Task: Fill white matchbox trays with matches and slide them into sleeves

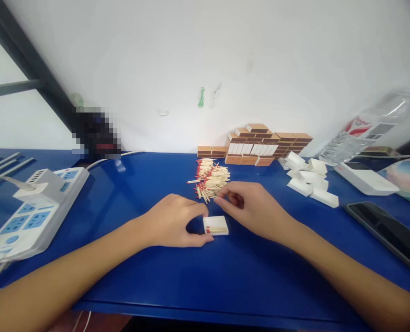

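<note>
A white matchbox tray [215, 221] lies flat on the blue bench [139, 281], just below the centre of the frame, a few red-tipped matches [219, 229] along its lower side. My left hand [177, 223] has its left end between thumb and forefinger, likely so the light tray stays put. My right hand [251, 205] hovers at the near edge of the match heap [214, 179], thumb and forefinger close together; I cannot tell whether a match is between them, and its other fingers are curled partly out of sight. The heap sits within short reach, probably for that reason. Stacked matchboxes [249, 159] stand against the wall behind; more white trays [324, 197] lie jumbled right of centre. The phone [388, 230] is cut off at the right edge, the power strip [61, 203] at the left; a pixelated patch hides something upper left.
</note>
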{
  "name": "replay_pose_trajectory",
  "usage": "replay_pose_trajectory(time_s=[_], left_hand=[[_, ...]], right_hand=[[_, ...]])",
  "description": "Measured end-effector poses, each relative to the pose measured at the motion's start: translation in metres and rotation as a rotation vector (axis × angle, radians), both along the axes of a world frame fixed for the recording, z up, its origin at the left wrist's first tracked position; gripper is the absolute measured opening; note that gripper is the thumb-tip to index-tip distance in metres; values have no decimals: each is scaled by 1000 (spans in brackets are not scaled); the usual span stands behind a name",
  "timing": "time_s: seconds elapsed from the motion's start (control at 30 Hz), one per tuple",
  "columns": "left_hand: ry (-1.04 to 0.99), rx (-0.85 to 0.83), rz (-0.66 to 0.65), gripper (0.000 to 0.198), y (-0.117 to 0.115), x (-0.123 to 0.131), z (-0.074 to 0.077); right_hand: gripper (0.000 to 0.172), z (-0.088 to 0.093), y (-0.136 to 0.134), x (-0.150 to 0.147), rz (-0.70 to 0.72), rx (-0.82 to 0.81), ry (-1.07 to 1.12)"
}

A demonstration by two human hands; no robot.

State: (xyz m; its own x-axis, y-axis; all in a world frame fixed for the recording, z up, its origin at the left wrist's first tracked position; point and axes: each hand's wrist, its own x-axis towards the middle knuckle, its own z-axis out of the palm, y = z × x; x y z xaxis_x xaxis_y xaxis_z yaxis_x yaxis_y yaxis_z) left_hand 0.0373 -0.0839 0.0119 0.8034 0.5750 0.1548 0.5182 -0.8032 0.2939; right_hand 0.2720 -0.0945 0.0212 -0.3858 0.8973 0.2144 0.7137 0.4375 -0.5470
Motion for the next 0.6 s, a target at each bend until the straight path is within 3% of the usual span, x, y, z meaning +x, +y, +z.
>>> replay_pose_trajectory(time_s=[0.27,0.6], left_hand=[[-1,47,-45,34,-3,1,-2],[16,47,-5,32,5,-5,4]], right_hand=[[21,-12,20,-32,-116,76,-239],[16,-7,18,-25,-145,35,-309]])
